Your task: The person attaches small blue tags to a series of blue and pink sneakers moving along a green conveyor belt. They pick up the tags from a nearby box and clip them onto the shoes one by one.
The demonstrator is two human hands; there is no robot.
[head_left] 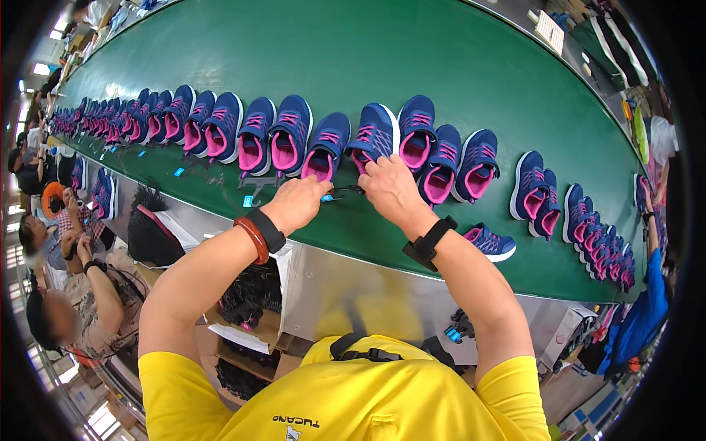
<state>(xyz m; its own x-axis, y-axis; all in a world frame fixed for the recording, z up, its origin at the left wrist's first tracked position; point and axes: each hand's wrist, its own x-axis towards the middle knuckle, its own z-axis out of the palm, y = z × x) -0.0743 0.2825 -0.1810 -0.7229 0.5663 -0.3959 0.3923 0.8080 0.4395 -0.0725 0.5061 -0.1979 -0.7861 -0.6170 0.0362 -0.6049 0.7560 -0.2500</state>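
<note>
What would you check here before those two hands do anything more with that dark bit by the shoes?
1. Left hand has hold of the dark strap: ok.
2. Right hand is on the strap's other end: ok.
3. Shoe beside the right hand sits on the green belt: ok.
4. Strap joined to that shoe: cannot tell.
5. Shoe lying near the right wrist stays out of the way: ok.

left hand (296,203) and right hand (391,189) pinch black tag (343,192) | blue-pink shoes (376,137) lined on green conveyor belt (412,51)
</note>
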